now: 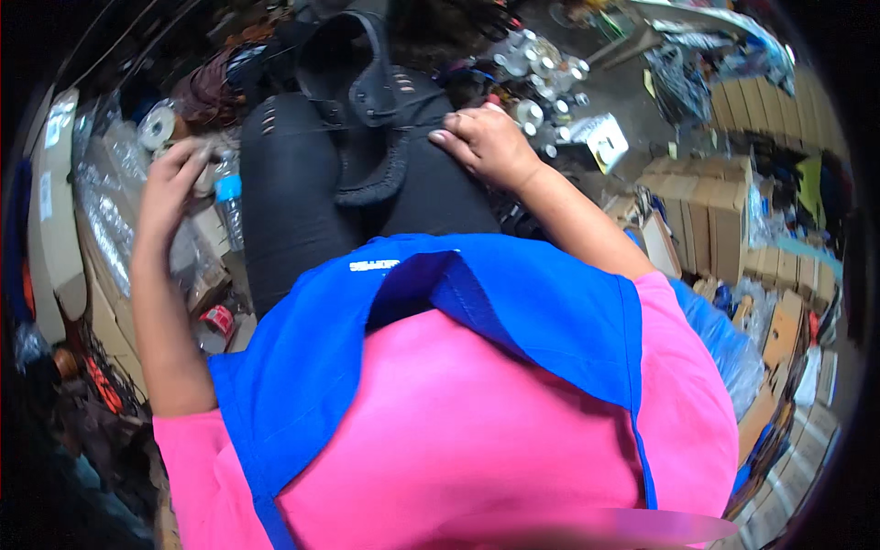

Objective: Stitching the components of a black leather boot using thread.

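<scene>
A black strappy sandal (374, 188) lies across my lap on my dark trousers, its strap looping up toward the knees. My right hand (488, 145) is closed over my right thigh, just right of the sandal. A small red tip (493, 99) shows beyond its knuckles, but what the fingers hold is hidden. Out to the left, my left hand (176, 176) has its fingers curled together around something small and greyish, too blurred to name. Beside that hand stands a clear plastic bottle (231, 206) with a blue cap.
White spools (541, 87) cluster on the floor ahead to the right, near a white box (600, 142). Stacked cardboard pieces (701, 211) line the right side. A roll of tape (158, 126), clear plastic wrap (110, 215) and a red-labelled container (216, 323) are at left.
</scene>
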Demonstrator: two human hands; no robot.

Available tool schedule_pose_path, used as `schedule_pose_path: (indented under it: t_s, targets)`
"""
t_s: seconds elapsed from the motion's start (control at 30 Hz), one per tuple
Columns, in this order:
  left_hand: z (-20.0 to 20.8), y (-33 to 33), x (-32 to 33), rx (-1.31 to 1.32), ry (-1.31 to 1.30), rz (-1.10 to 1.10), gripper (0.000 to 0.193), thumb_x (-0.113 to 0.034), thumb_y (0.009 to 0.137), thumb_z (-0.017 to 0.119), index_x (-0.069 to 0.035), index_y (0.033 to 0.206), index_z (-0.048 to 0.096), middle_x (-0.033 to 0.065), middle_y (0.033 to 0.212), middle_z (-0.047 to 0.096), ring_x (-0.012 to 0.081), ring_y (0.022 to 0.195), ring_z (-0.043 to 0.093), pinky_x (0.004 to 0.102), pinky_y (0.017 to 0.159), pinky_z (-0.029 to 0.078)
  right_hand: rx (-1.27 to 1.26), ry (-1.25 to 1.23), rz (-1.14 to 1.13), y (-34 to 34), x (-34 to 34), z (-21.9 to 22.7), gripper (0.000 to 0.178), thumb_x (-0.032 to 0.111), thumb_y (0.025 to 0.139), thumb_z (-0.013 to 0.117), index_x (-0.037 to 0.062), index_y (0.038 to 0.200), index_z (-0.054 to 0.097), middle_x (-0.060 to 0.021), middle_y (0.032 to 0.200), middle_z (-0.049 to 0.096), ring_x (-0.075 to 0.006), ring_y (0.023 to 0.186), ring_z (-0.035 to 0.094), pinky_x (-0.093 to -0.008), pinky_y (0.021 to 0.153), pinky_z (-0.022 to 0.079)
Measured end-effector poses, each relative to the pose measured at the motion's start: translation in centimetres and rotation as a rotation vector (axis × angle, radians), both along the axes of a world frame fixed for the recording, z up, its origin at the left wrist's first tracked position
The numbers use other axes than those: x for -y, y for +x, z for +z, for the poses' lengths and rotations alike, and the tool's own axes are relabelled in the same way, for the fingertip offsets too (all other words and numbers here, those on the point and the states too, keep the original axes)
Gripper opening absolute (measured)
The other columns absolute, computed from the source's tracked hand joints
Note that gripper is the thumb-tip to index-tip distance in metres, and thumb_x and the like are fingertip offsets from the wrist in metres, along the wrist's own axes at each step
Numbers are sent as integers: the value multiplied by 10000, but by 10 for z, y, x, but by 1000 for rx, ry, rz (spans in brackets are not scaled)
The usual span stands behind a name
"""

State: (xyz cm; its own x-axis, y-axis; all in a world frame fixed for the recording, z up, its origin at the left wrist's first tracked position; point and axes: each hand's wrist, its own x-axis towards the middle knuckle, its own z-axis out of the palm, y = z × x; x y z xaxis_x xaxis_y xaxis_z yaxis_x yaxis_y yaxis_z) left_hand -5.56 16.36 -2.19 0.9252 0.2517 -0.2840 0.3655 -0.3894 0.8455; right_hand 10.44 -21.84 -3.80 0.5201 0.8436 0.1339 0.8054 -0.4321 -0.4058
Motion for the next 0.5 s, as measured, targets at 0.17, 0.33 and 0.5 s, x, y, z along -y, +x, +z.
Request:
schedule_pose_path:
  t_s: [0.17,0.33,0.5]
  targets:
    - [40,15,11,264,3,86,510,-302,784,640,-49,1216,546,56,1089,594,133,966,549,234,792,422,-135,61,-36,-1,-4,-2,289,301,876,574,42,752,547,-138,684,556,-329,677,558,-408,612,434]
    - [53,81,98,113,14,-217,566,-461,771,641,-126,1217,544,39,977,569,71,762,496,211,554,365,-326,45,-161,-9,-5,7,387,407,854,578,34,752,597,-183,690,576,-349,671,578,-411,601,449]
    - [12,114,126,325,96,-406,529,-383,760,699,-13,1107,546,74,952,590,99,829,525,252,719,439,-819,212,-335,-12,3,2,343,365,842,641,36,749,611,-24,610,555,-113,570,514,-275,537,408]
